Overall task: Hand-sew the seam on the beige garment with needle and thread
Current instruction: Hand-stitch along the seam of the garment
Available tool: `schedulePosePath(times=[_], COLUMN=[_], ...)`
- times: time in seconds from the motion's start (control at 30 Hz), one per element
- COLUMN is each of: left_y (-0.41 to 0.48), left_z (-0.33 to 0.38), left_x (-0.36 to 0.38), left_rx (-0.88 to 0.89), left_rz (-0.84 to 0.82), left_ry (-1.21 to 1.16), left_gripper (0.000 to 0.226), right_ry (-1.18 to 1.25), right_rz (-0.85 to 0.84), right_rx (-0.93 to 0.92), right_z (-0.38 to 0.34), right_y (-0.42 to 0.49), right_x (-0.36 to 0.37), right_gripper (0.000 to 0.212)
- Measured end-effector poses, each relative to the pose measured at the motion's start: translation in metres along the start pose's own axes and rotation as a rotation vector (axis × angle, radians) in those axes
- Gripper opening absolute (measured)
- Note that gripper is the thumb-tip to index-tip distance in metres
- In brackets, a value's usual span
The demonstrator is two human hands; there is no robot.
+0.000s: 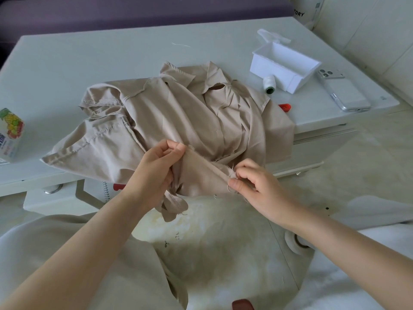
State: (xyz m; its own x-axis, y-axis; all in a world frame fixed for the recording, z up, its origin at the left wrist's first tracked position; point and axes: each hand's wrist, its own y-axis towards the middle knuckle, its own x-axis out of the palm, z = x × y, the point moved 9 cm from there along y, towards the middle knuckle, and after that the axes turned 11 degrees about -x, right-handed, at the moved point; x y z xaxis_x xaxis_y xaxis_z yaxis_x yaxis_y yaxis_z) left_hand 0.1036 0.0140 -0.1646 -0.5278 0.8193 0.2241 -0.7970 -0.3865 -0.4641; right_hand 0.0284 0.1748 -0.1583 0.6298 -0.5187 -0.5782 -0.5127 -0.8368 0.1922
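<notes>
The beige garment (178, 113) lies heaped mid-table (89, 59), its near edge pulled off toward 6 o'clock, where the seam (207, 166) stretches between both hands. The left hand (156, 173) pinches the seam's 10 o'clock end and the right hand's (257, 186) fingers (237, 183) pinch its frayed 4 o'clock end. No needle is discernible. Uneven pull could pucker the stitching or fray the raw edge further.
</notes>
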Motion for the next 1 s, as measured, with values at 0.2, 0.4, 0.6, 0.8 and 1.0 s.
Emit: schedulePosePath(times=[0.2, 0.4, 0.6, 0.8, 1.0], left_y=[-0.001, 0.000, -0.005, -0.006, -0.007], left_z=[0.003, 0.002, -0.007, -0.008, -0.012], left_x=[0.006, -0.002, -0.010, -0.013, 0.003], left_rx=[0.013, 0.036, 0.006, 0.002, -0.120], left_rz=[-0.066, 0.033, 0.210, 0.247, 0.093], left_ry=[-0.073, -0.128, -0.032, -0.100, -0.122], left_gripper=[0.021, 0.021, 0.022, 0.019, 0.018], right_ry=[0.193, 0.151, 0.112, 0.248, 0.336], right_rz=[0.019, 0.070, 0.119, 0.124, 0.139], right_rx=[0.103, 0.127, 0.228, 0.152, 0.157], right_z=[-0.002, 0.000, 0.006, -0.011, -0.010], right_y=[-0.002, 0.000, 0.001, 0.009, 0.016], right_x=[0.002, 0.002, 0.006, 0.006, 0.002], right_gripper=[0.031, 0.035, 0.035, 0.040, 0.046])
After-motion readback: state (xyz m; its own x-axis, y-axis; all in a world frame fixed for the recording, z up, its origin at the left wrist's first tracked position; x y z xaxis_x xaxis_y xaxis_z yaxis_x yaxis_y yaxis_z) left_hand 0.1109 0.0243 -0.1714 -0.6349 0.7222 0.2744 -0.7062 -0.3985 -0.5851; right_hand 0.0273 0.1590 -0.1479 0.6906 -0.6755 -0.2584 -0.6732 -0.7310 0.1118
